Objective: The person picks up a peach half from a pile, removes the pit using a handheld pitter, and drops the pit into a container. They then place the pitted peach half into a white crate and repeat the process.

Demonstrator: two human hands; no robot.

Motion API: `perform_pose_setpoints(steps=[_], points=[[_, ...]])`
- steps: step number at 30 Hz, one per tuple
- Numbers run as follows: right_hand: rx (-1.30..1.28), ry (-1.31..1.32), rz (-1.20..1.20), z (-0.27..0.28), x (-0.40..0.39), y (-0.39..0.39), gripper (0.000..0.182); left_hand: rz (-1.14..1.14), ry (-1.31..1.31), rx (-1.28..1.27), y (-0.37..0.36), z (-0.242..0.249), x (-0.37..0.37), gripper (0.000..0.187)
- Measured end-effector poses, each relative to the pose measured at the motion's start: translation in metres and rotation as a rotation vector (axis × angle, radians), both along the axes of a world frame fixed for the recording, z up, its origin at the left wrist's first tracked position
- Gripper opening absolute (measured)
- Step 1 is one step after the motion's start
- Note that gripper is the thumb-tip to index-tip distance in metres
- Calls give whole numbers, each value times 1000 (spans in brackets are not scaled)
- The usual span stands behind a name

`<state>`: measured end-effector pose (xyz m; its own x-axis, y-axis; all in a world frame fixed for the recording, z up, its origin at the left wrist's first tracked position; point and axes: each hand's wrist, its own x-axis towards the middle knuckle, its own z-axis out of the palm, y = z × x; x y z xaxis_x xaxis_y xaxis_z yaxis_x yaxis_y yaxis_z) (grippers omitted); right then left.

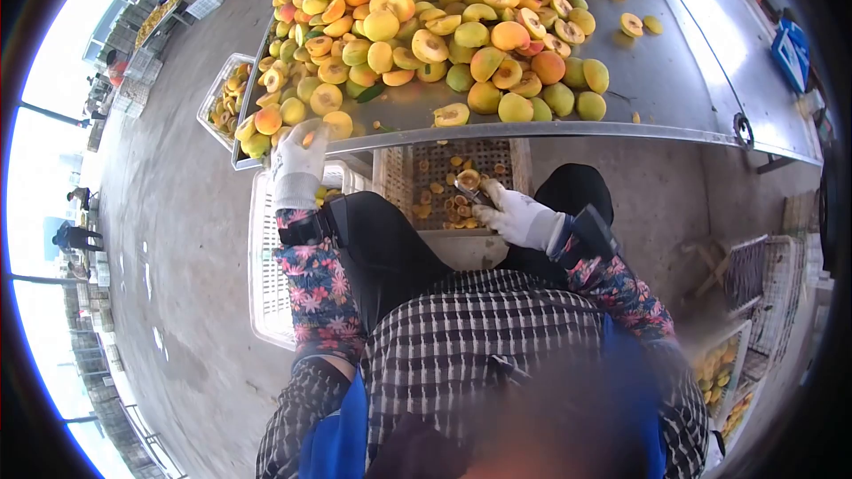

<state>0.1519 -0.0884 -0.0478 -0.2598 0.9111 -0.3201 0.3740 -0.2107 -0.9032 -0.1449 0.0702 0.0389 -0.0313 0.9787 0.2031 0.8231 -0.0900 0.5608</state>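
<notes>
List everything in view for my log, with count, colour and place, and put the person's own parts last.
Fruit: too many to count, yellow, orange and green, whole and halved, piled on the table
Table: one, grey metal, ahead
Leaf: at least one, green, near the table edge
Blue-and-white item: one, table's far right, unclear
Tan crate: one, under the table edge, brownish pieces inside
White crates: one beside the left leg, one left of the table, holding fruit
Crates at lower right: several, count unclear, some with fruit
Co-workers: several, far left
Tool: one, metallic, in the right hand
Left hand: white-gloved, at fruit by the table corner
Right hand: white-gloved, above the tan crate
</notes>
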Motion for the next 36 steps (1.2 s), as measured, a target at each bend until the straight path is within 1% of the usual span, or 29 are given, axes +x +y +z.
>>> perform_pose_setpoints(steps=[1, 2, 3, 4, 5, 6, 8, 9, 11, 14, 17, 18, 20, 21, 22, 23, 24, 25, 26, 27, 28, 29, 30, 31, 33, 36], points=[[161, -130, -7, -8, -1, -3, 41, 28, 325, 175, 2, -2, -4, 43], [328, -261, -17, -13, -1, -2, 42, -13, 246, 77, 8, -3, 1, 44], [289, -274, -12, -6, -2, 0, 43, -58, 166, -23, 12, -4, 15, 46], [246, -288, -6, 7, -4, 1, 44, -158, 143, -39, 12, -2, 36, 47], [202, -303, 1, 15, -5, 1, 46, -218, 185, -132, 14, -2, 57, 48], [196, -299, -7, 16, -6, 2, 48, -251, 289, -98, 16, -12, 76, 52], [189, -297, -20, 19, -5, 3, 51, -340, 408, -269, 20, -15, 118, 57], [194, -309, -25, 21, -5, 3, 50, -375, 502, -330, 26, -24, 132, 66], [204, -335, -35, 24, -2, 1, 50, -411, 515, -388, 30, -43, 151, 69], [214, -310, -67, 23, 4, -3, 49, -379, 315, -438, 38, -57, 160, 66], [275, -213, -115, 14, 9, -5, 45, -336, -66, -302, 34, -58, 152, 57], [277, -146, -141, 17, 9, -2, 44, -300, -270, -265, 31, -54, 152, 41], [276, -5, -188, 25, 7, 1, 41, -376, -1038, -501, 20, -49, 143, 38], [412, 24, -214, 30, 3, 5, 40, -402, -1425, -610, 8, -39, 138, 37], [549, 53, -243, 37, -2, 12, 38, -452, -1515, -638, -2, -29, 136, 38], [685, 81, -272, 45, -6, 17, 37, -442, -1602, -655, -8, -30, 135, 37], [525, 14, -254, 60, -8, 19, 35, -434, -1690, -672, -13, -31, 136, 37], [568, -31, -257, 68, -12, 23, 34, -427, -1778, -689, -18, -32, 137, 37], [611, -76, -260, 74, -17, 28, 34, -462, -1768, -644, -25, -31, 137, 37], [655, -123, -264, 77, -19, 31, 34, -452, -1794, -629, -33, -24, 139, 37], [674, -254, -238, 77, -20, 34, 43, -443, -1820, -615, -42, -12, 141, 38], [693, -311, -246, 76, -22, 34, 42, -434, -1846, -601, -48, -7, 144, 40], [713, -369, -254, 74, -26, 35, 42, -370, -1830, -557, -51, -7, 145, 46], [733, -426, -261, 72, -28, 35, 41, -337, -1790, -522, -52, -9, 145, 45], [704, -518, -229, 67, -31, 36, 39, -272, -1711, -455, -52, -12, 144, 44], [629, -639, -144, 64, -26, 37, 38, -210, -1667, -502, -57, -7, 147, 47]])
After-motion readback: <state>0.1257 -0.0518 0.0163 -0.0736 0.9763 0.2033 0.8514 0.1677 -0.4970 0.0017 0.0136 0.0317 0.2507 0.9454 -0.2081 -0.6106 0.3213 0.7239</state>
